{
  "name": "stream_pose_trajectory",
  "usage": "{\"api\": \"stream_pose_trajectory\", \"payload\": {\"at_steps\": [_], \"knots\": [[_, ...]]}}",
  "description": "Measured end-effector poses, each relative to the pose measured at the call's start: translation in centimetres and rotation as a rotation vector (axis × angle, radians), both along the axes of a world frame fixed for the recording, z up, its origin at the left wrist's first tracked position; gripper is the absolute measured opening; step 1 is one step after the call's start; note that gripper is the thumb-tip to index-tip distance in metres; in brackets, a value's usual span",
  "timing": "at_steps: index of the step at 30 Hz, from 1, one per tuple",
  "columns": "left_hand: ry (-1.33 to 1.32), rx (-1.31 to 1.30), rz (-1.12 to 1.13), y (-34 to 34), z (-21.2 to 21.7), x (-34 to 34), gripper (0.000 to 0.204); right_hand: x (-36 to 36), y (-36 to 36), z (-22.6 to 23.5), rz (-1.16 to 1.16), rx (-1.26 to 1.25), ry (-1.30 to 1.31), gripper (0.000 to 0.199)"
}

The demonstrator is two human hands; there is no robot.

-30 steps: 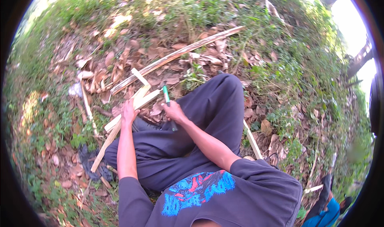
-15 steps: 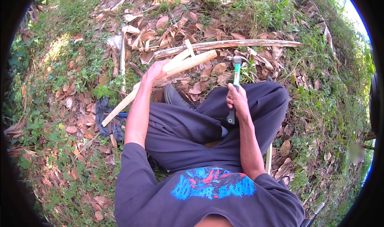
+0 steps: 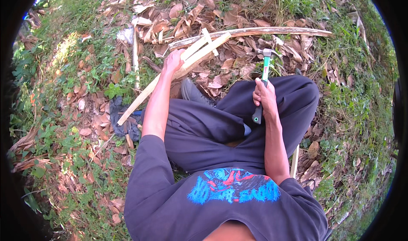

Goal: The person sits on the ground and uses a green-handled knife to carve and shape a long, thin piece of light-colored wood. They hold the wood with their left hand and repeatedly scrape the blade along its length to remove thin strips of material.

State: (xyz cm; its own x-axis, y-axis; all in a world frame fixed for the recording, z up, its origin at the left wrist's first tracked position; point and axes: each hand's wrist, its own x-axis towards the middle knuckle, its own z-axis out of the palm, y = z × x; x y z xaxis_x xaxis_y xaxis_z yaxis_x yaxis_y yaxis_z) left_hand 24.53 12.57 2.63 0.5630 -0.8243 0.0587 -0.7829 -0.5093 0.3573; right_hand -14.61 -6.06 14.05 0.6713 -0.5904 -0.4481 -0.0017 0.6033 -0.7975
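While a black bundle (image 3: 115, 109) lies at far left on the leafy ground, the left hand (image 3: 173, 62), just right of it and farther up, grasps the sticks (image 3: 205, 53). One long stick runs down past the forearm toward the bundle; a second, broader one lies along it. A second ago the two crossed at a wider angle; now they nearly line up. At their upper right end sits a short crosspiece (image 3: 206, 35); how it is joined I cannot tell. Just beyond is a long branch (image 3: 255, 31). To the right, above the bent leg, the right hand (image 3: 264, 94) is wrapped around the handle of a hammer (image 3: 266, 67), head pointing up and away. Before, that head was close beside the sticks; now it stands apart, which seems to leave the sticks steadied by the left hand alone.
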Motion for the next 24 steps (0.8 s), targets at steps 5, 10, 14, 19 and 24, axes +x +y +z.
{"api": "stream_pose_trajectory", "payload": {"at_steps": [5, 10, 14, 19, 24], "knots": [[-0.108, -0.191, 0.11, 2.8, 2.4, -0.7, 0.047, 0.1, 0.5, -0.5, 0.019, 0.016, 0.043, 0.026], [0.041, -0.059, 0.117, 1.0, 7.9, -4.0, 0.063, -0.3, 0.0, -1.4, -0.014, 0.021, 0.03, 0.027], [-0.003, 0.127, 0.0, 2.6, 4.3, -5.9, 0.084, -0.1, 0.3, -0.9, 0.006, 0.033, 0.035, 0.025], [-0.096, 0.17, -0.029, 2.4, 0.4, -6.7, 0.096, -0.2, 0.4, -1.2, 0.022, 0.031, 0.005, 0.028], [-0.146, 0.286, -0.019, -0.5, 0.6, -7.4, 0.105, 0.0, 0.5, -0.9, -0.004, 0.013, 0.046, 0.029]]}}
